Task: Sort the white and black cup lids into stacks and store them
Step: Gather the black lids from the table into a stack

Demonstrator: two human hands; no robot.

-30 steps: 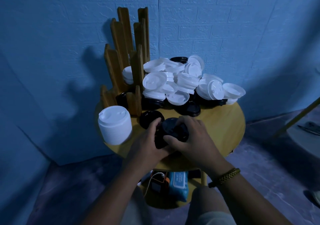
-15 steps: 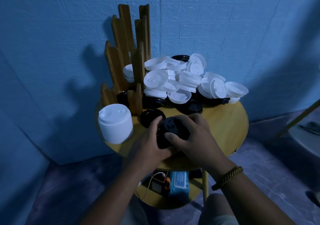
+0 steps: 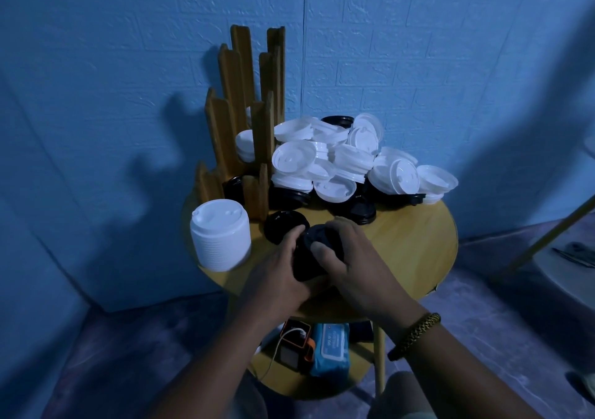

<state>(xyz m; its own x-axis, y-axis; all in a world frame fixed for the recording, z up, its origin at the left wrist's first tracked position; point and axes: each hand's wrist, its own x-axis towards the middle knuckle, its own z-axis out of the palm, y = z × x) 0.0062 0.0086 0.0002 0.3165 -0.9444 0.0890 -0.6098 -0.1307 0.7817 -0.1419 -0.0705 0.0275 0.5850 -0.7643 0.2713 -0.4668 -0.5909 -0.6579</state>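
left hand [image 3: 277, 270] and right hand [image 3: 357, 257] are still gripping the black lid stack [image 3: 322, 239], fingers curled, barely shifting; stack is likely being squared while mixed pile [image 3: 351, 160] is waiting.

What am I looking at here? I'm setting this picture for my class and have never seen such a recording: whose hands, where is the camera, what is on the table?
No machine here: a person works with bare hands, and the single camera sits on their head, looking forward and down. That is why the left hand and right hand reach in from below. Together they grip a short stack of black lids. On the round wooden table stand a neat stack of white lids at the left, a wooden rack of upright slats behind it, and a loose pile of white and black lids at the back. A lone black lid lies flat beside the left hand.
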